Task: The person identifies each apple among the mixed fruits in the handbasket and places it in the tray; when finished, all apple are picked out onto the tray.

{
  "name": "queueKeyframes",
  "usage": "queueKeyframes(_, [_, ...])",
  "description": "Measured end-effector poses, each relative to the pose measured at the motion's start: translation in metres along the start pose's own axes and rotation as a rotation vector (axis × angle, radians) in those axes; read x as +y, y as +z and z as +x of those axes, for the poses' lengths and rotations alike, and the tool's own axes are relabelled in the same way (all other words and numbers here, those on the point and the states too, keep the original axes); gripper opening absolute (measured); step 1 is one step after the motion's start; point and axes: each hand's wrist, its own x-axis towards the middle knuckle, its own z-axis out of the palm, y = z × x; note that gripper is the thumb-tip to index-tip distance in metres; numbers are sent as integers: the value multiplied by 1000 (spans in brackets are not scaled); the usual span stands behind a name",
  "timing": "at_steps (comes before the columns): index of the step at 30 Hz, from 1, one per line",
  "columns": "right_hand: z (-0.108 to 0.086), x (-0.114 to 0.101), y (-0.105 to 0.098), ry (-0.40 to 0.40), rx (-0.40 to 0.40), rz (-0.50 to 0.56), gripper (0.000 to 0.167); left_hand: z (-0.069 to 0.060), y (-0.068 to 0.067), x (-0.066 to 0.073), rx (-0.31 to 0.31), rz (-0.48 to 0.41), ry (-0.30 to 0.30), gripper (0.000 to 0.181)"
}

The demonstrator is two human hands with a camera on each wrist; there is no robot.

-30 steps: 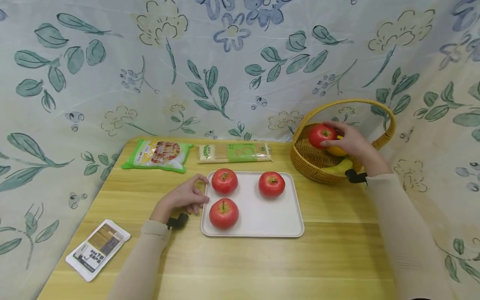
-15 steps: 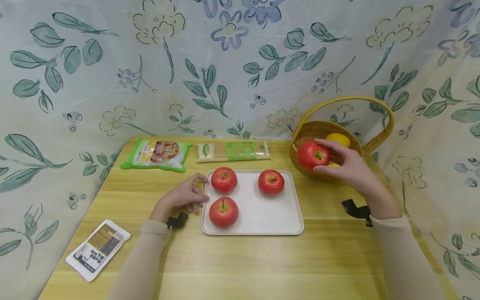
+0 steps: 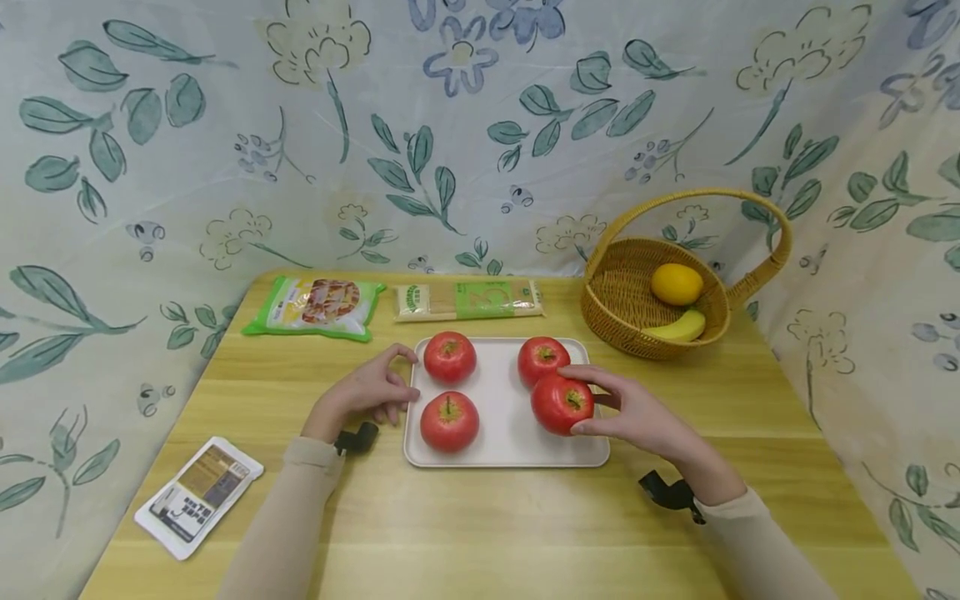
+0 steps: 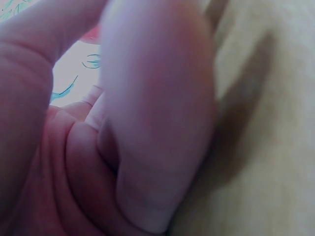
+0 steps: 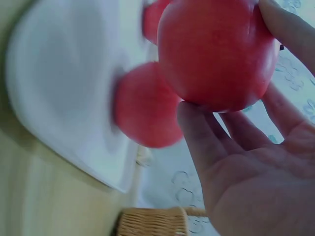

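My right hand [image 3: 630, 414] grips a red apple [image 3: 561, 405] between thumb and fingers, over the right part of the white tray [image 3: 506, 446]. In the right wrist view the held apple [image 5: 216, 51] hangs above the tray surface, in front of another apple [image 5: 147, 105]. On the tray sit an upper-left apple [image 3: 450, 357], a lower-left apple [image 3: 449, 422] and an upper-right apple [image 3: 542, 358], partly covered by the held one. My left hand [image 3: 367, 390] rests at the tray's left rim, thumb and forefinger spread apart with their tips at the edge.
A wicker basket [image 3: 618, 325] with a tall handle stands back right, holding a yellow lemon-like fruit [image 3: 677, 284] and a banana [image 3: 681, 327]. Behind the tray lie a green-edged food bag [image 3: 318, 308] and a flat noodle packet [image 3: 468, 301]. A white pouch [image 3: 198, 497] lies front left.
My right hand has lifted the apple out of the basket and carried it left and toward me, over the tray. The left hand has stayed at the tray's rim.
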Motion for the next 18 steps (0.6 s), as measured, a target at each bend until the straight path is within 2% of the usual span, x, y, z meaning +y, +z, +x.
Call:
queueKeyframes(7, [5,15,23,16,-52,9,71,0,-1,0,-5,-1,2,67])
queueKeyframes(18, [6,21,31,51,-94,31,68,0,-1,0,-3,4,12,66])
